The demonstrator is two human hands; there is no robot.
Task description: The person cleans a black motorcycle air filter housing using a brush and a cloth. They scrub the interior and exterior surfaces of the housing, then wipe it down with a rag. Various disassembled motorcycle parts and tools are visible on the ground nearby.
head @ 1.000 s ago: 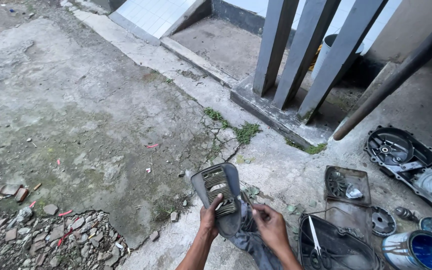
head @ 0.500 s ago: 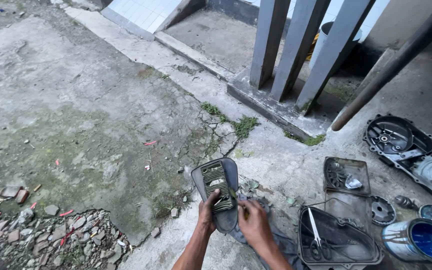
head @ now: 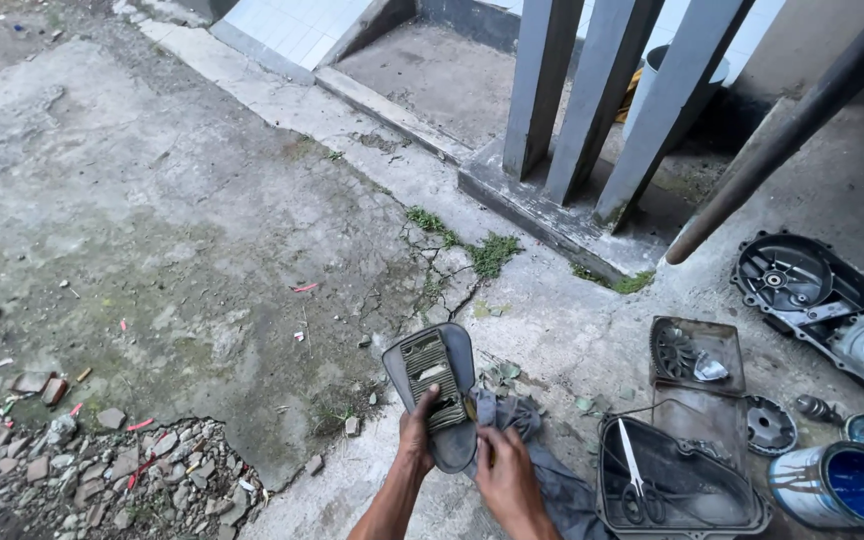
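**A:** How many things are on the ground, and of what kinds?

**B:** Seen from above, on cracked concrete: one grey oval filter panel (head: 432, 395) with a ribbed, dirty insert, one grey rag (head: 537, 450), and two hands. At about four o'clock from the panel sit two dark trays: a small square tray (head: 697, 355) holding one finned wheel, and a larger black tray (head: 682, 490) with one pair of scissors (head: 634, 470) lying in it. One small round metal disc (head: 770, 425) lies just right of the trays. At the far right, about three o'clock, is one large black engine cover (head: 822, 300). At the lower right corner stands one open can (head: 837, 485) with blue inside, and behind it what may be its round blue lid, though the edge of the view cuts it off. Three grey slanted posts (head: 602, 90) rise at twelve o'clock, and one dark pole (head: 792, 130) leans at two o'clock. A heap of broken rubble (head: 92, 465) lies at eight o'clock.

**A:** Where is the panel relative to the hands?

**B:** It is low in the middle of the view, tilted, its upper end at about eleven o'clock from the hands. The left hand (head: 417, 435) is closed round its lower left edge, thumb across the ribbed face. The right hand (head: 507, 480) is just beside it at about four o'clock, fingers curled against the panel's lower right edge where the rag bunches; I cannot tell whether it grips the rag, the panel, or both.
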